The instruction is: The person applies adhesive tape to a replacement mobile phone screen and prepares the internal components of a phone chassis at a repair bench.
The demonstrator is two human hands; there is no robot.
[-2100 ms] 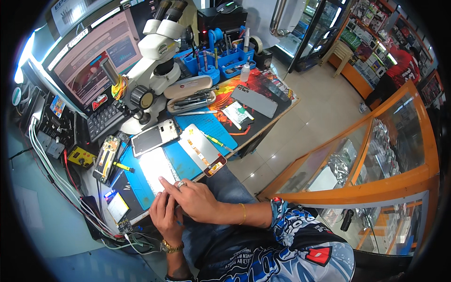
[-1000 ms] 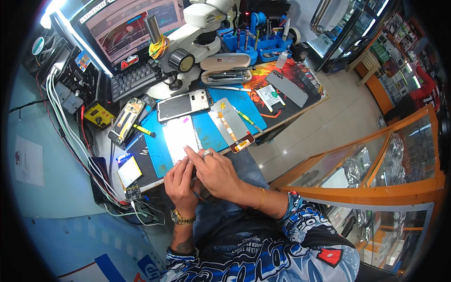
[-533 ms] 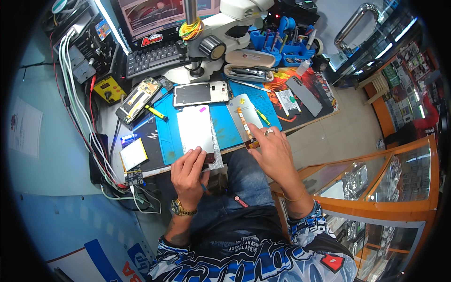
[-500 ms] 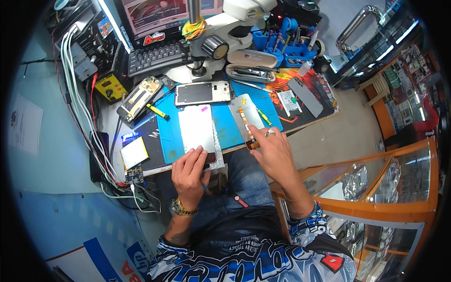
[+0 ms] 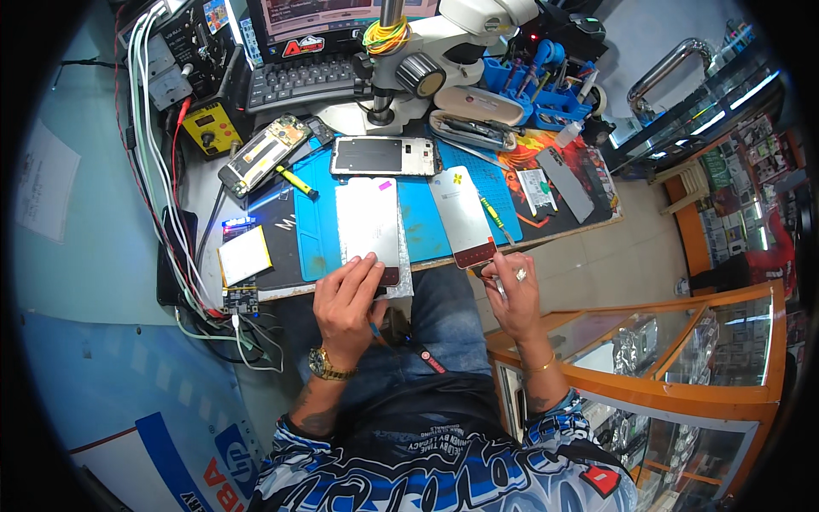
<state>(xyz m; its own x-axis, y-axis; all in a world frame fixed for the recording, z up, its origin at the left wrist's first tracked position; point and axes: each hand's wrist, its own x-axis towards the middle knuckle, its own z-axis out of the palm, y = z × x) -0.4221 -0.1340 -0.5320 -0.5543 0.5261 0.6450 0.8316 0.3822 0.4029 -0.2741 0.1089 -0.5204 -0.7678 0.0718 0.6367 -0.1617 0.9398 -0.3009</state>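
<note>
Pressing on the near end of the silver phone panel (image 5: 368, 229) on the blue mat (image 5: 418, 224), left hand (image 5: 348, 303) fingers spread flat | right hand (image 5: 512, 294) fingers pinched at the near edge of the white screen panel (image 5: 463, 213), possibly gripping it | microscope (image 5: 426, 51) far.

silver phone panel (image 5: 368, 224), flat, mat's near edge
</note>
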